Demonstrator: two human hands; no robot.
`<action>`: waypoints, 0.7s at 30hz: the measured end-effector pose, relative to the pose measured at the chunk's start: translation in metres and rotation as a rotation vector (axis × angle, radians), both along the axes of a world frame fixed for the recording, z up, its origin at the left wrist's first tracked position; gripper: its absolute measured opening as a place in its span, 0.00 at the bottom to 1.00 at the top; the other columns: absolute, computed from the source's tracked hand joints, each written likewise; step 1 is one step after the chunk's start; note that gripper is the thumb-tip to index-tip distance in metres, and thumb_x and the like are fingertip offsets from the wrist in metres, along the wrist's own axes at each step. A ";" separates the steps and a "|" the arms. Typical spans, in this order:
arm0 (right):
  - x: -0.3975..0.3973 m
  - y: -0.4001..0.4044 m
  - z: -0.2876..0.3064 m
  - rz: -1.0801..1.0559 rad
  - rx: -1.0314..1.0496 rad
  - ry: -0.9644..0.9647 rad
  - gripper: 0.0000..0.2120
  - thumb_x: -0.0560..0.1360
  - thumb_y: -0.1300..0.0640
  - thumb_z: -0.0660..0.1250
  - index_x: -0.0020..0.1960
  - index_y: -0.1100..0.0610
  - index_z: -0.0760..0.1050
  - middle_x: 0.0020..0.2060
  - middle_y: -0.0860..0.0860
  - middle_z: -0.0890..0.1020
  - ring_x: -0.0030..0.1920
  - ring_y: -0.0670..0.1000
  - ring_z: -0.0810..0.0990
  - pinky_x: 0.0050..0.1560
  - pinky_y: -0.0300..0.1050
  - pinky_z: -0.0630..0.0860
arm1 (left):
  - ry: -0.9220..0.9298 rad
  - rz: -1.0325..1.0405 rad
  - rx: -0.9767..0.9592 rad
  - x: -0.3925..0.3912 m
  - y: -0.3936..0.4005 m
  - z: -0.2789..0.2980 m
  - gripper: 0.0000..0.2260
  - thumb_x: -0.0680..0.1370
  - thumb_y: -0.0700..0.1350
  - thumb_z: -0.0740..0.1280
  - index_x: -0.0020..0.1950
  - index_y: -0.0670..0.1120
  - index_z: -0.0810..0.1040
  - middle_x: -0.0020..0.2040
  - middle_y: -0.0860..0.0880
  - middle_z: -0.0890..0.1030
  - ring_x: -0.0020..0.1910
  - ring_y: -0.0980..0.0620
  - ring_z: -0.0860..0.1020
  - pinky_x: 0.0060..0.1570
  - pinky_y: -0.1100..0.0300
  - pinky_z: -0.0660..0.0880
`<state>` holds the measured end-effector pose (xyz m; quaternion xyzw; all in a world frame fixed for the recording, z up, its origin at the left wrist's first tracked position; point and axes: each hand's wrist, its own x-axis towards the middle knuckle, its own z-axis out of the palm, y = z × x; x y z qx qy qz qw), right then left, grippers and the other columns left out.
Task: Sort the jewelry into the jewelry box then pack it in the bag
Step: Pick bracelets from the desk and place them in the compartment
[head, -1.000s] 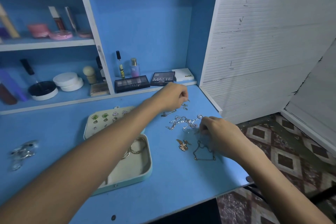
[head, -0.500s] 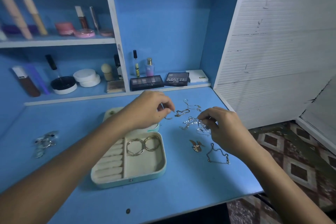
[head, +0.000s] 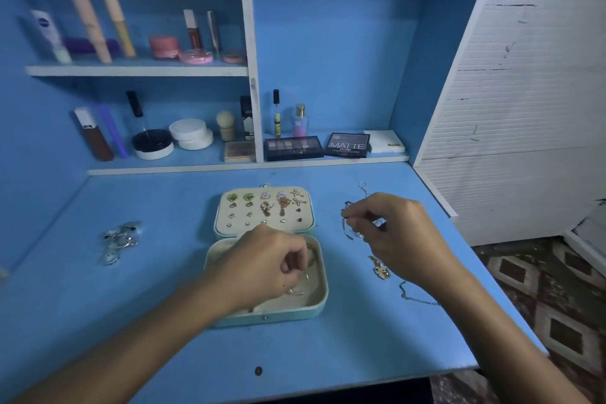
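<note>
A mint jewelry box lies open on the blue desk, its lid panel studded with several earrings. My left hand hovers over the box's bottom tray and pinches a thin gold hoop above it. To the right, my right hand pinches a silver chain piece lifted off the desk. A gold pendant and a thin chain lie by my right wrist. No bag is in view.
A small heap of silver jewelry lies at the desk's left. Makeup palettes, bottles and jars fill the shelves behind. The desk's right edge drops to a patterned floor. A white slatted panel stands at the right.
My left hand has come back from the far right jewelry pile to over the box tray with a hoop. My right hand has lifted the silver chain. The camera has shifted left.
</note>
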<state>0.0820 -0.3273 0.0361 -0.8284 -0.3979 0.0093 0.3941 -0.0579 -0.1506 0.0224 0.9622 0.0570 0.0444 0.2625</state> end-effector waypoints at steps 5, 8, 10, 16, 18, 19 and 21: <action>-0.005 0.005 0.000 0.040 -0.059 -0.006 0.06 0.77 0.59 0.71 0.50 0.51 0.85 0.42 0.41 0.83 0.46 0.35 0.77 0.43 0.26 0.71 | 0.001 0.044 0.004 0.000 -0.007 -0.006 0.05 0.72 0.40 0.74 0.41 0.49 0.80 0.35 0.56 0.82 0.41 0.60 0.79 0.36 0.75 0.69; -0.008 0.008 0.000 0.080 -0.100 0.028 0.06 0.77 0.59 0.71 0.47 0.49 0.83 0.40 0.41 0.83 0.43 0.34 0.77 0.40 0.25 0.70 | -0.009 0.078 -0.020 0.000 -0.004 -0.007 0.05 0.73 0.42 0.75 0.40 0.49 0.80 0.37 0.54 0.83 0.41 0.59 0.80 0.37 0.74 0.71; -0.011 0.011 0.000 0.107 -0.110 0.029 0.09 0.76 0.59 0.72 0.43 0.47 0.77 0.38 0.43 0.82 0.43 0.40 0.78 0.40 0.28 0.71 | -0.022 0.110 -0.028 -0.002 0.001 -0.009 0.06 0.72 0.46 0.76 0.40 0.52 0.80 0.36 0.55 0.83 0.39 0.58 0.80 0.38 0.70 0.74; -0.021 0.024 0.000 0.169 -0.246 -0.011 0.11 0.75 0.61 0.70 0.38 0.49 0.72 0.31 0.43 0.79 0.38 0.45 0.77 0.36 0.41 0.73 | -0.021 0.088 -0.047 -0.010 0.014 0.000 0.07 0.69 0.45 0.78 0.39 0.51 0.80 0.35 0.57 0.82 0.37 0.60 0.81 0.40 0.60 0.78; -0.027 0.030 0.000 0.210 -0.311 -0.034 0.14 0.74 0.61 0.69 0.36 0.47 0.69 0.28 0.42 0.75 0.34 0.45 0.74 0.33 0.39 0.69 | -0.006 0.078 0.006 -0.011 0.014 -0.001 0.07 0.67 0.48 0.77 0.39 0.53 0.79 0.35 0.58 0.81 0.37 0.61 0.79 0.40 0.57 0.78; -0.029 0.033 -0.001 0.228 -0.351 -0.045 0.15 0.74 0.61 0.69 0.35 0.47 0.67 0.28 0.42 0.73 0.33 0.44 0.72 0.34 0.41 0.69 | 0.010 0.082 0.036 -0.012 0.014 -0.002 0.07 0.67 0.50 0.75 0.38 0.55 0.77 0.35 0.59 0.80 0.37 0.61 0.78 0.40 0.56 0.78; -0.033 0.037 -0.002 0.250 -0.439 -0.072 0.16 0.73 0.60 0.68 0.34 0.47 0.65 0.30 0.43 0.72 0.33 0.44 0.71 0.34 0.43 0.68 | 0.048 0.098 0.083 -0.012 0.012 -0.007 0.07 0.65 0.54 0.72 0.35 0.60 0.74 0.35 0.61 0.78 0.38 0.61 0.77 0.40 0.56 0.78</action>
